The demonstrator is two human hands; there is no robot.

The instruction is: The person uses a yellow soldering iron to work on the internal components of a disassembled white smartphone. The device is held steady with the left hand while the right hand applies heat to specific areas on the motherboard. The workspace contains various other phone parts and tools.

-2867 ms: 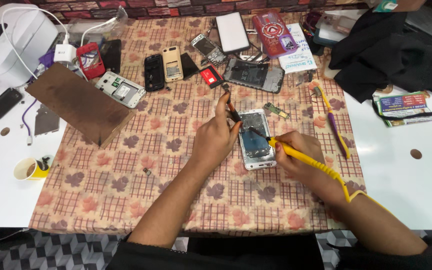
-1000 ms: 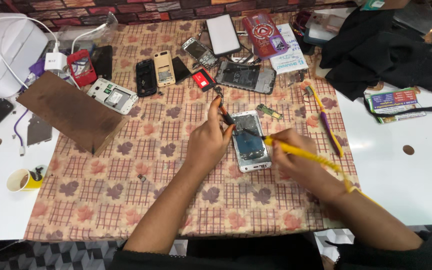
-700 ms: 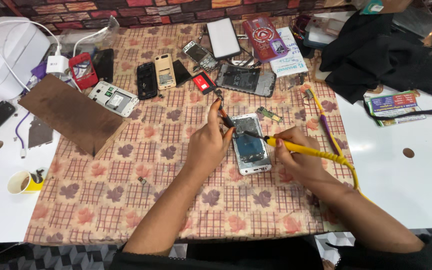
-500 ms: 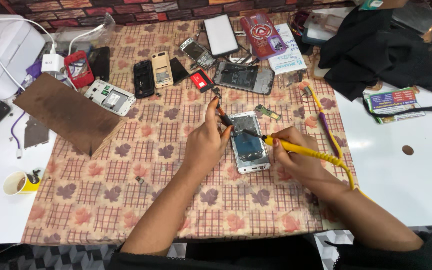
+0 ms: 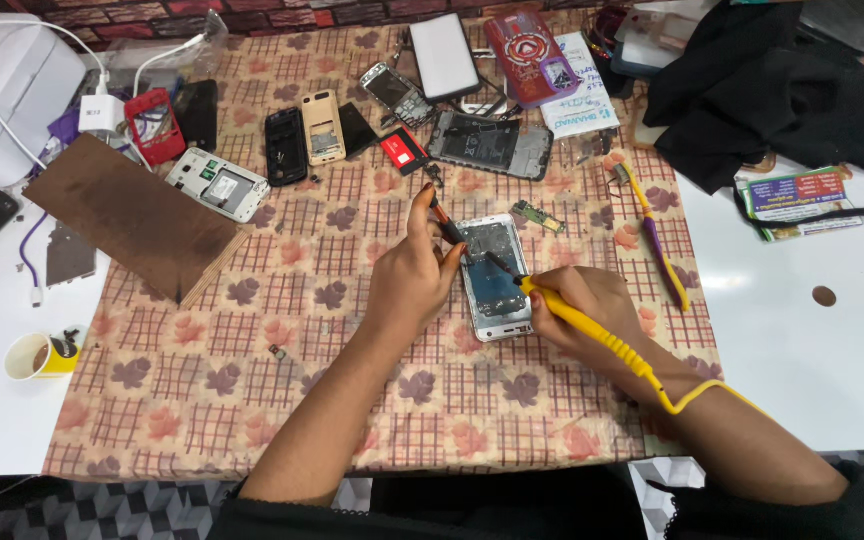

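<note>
An opened silver phone (image 5: 493,275) lies face-down-open on the patterned cloth (image 5: 332,380), its circuit board showing. My left hand (image 5: 410,278) pinches a thin dark probe (image 5: 446,224) whose tip touches the phone's upper left edge. My right hand (image 5: 586,308) grips a yellow-handled probe (image 5: 592,330), its dark tip resting on the board near the phone's middle. A yellow cable runs from that handle back over my right wrist.
Several dismantled phones and covers (image 5: 297,145) lie along the far edge. A brown board (image 5: 132,215) sits at left, a paper cup (image 5: 40,355) at near left, a toothbrush (image 5: 652,235) at right, black cloth (image 5: 772,90) at far right, a small circuit part (image 5: 539,216) beside the phone.
Both hands stay on the opened phone. The probe tips have shifted slightly over the board, and the view has drifted a little.
</note>
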